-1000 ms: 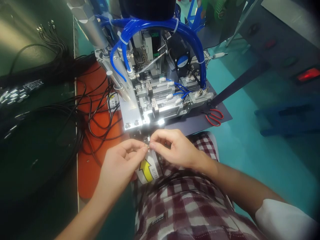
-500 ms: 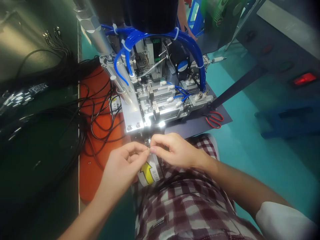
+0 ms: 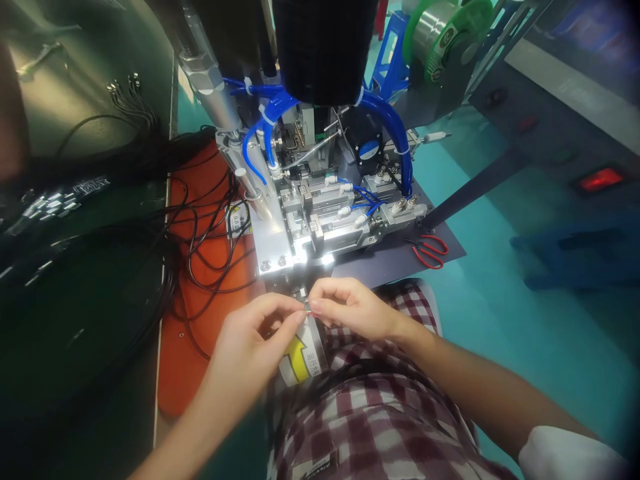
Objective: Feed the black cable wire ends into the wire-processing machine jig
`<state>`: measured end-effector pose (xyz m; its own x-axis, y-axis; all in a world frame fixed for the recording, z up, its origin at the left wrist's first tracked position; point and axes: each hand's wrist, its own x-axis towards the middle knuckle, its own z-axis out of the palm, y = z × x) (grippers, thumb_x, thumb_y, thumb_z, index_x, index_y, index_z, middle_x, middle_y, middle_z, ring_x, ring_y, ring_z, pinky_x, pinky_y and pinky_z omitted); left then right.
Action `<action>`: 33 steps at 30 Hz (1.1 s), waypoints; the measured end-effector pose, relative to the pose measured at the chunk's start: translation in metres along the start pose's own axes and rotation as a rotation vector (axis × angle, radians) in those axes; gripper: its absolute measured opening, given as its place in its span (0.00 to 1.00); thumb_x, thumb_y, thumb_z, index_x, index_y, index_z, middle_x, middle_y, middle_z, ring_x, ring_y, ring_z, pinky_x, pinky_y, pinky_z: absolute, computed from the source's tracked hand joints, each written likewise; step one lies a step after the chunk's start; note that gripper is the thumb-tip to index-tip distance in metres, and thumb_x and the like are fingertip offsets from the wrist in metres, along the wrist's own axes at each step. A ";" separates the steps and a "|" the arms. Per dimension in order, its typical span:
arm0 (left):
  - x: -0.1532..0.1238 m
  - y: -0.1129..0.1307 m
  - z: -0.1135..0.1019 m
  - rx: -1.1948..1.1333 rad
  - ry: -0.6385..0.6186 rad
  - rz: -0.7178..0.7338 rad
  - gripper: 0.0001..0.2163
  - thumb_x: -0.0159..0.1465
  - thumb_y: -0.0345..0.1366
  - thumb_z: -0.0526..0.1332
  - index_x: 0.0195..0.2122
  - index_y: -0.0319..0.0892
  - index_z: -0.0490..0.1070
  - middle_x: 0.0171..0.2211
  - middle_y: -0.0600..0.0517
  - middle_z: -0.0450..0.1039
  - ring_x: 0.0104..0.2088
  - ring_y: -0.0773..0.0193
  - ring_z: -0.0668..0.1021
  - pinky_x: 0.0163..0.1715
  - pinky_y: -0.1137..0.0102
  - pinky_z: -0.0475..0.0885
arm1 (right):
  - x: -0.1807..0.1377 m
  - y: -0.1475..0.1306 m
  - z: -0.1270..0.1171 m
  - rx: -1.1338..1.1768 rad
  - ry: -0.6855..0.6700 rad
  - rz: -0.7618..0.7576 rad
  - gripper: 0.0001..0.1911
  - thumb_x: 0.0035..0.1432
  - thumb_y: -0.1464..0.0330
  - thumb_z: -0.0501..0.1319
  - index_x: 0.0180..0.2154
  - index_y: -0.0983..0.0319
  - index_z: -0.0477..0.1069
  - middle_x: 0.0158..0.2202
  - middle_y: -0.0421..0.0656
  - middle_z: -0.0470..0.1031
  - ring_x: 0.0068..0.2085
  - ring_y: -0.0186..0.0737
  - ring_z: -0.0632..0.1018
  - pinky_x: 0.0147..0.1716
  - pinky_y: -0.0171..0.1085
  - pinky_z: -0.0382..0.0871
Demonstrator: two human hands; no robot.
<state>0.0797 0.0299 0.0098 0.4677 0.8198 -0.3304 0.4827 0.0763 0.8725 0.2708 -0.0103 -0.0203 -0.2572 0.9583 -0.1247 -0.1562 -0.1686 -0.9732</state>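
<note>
Thumb and forefinger of my left hand [image 3: 257, 333] are pinched together, just in front of the machine. Facing it, my right hand [image 3: 353, 310] makes a pinch too, its fingertips almost meeting the left ones. A tiny thin piece [image 3: 309, 313] with a touch of red shows between the fingertips, too small to name. Under the hands is a white label with a yellow arrow [image 3: 299, 360]. The metal machine [image 3: 325, 213], with its cylinders and blue air tubes [image 3: 385, 107], stands directly beyond them.
Black cables [image 3: 200, 247] lie tangled across an orange board [image 3: 193, 373] at left, with more cable bundles farther left. Red-handled pliers [image 3: 430, 252] rest on the grey plate [image 3: 370, 260]. A green spool of wire [image 3: 440, 37] sits at upper right, near a red lit switch [image 3: 601, 179].
The view has shifted, so the machine sits slightly lower and more to the right, and the spool shows more. Both hands keep pinching; a small gap with the thin piece now shows between them.
</note>
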 end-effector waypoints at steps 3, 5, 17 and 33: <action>-0.001 -0.002 0.001 0.200 0.075 0.227 0.09 0.64 0.42 0.62 0.31 0.45 0.77 0.26 0.52 0.74 0.28 0.63 0.76 0.27 0.72 0.71 | -0.002 0.004 0.000 0.002 0.031 0.022 0.15 0.63 0.61 0.61 0.28 0.62 0.65 0.22 0.34 0.63 0.24 0.30 0.64 0.26 0.33 0.58; -0.001 -0.005 0.000 0.319 0.106 0.345 0.08 0.66 0.39 0.59 0.34 0.45 0.76 0.32 0.51 0.75 0.33 0.63 0.77 0.32 0.73 0.71 | -0.001 0.006 -0.001 0.015 0.053 0.043 0.15 0.62 0.60 0.61 0.28 0.62 0.65 0.22 0.34 0.63 0.24 0.30 0.64 0.26 0.33 0.58; 0.018 -0.033 -0.007 0.548 0.176 0.677 0.10 0.67 0.26 0.55 0.44 0.40 0.75 0.35 0.53 0.70 0.33 0.70 0.76 0.33 0.77 0.71 | 0.018 0.023 -0.001 0.030 0.195 0.074 0.15 0.58 0.60 0.61 0.25 0.62 0.64 0.20 0.34 0.64 0.22 0.28 0.62 0.24 0.33 0.55; 0.018 -0.044 -0.007 0.660 0.197 0.751 0.15 0.67 0.24 0.53 0.50 0.38 0.75 0.36 0.51 0.65 0.31 0.70 0.73 0.29 0.76 0.69 | 0.019 0.026 0.008 0.049 0.280 0.095 0.14 0.60 0.63 0.61 0.24 0.61 0.64 0.19 0.33 0.61 0.22 0.29 0.60 0.24 0.33 0.54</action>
<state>0.0618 0.0454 -0.0325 0.7163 0.6103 0.3383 0.4544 -0.7759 0.4376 0.2538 0.0014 -0.0468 -0.0010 0.9630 -0.2695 -0.1920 -0.2647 -0.9450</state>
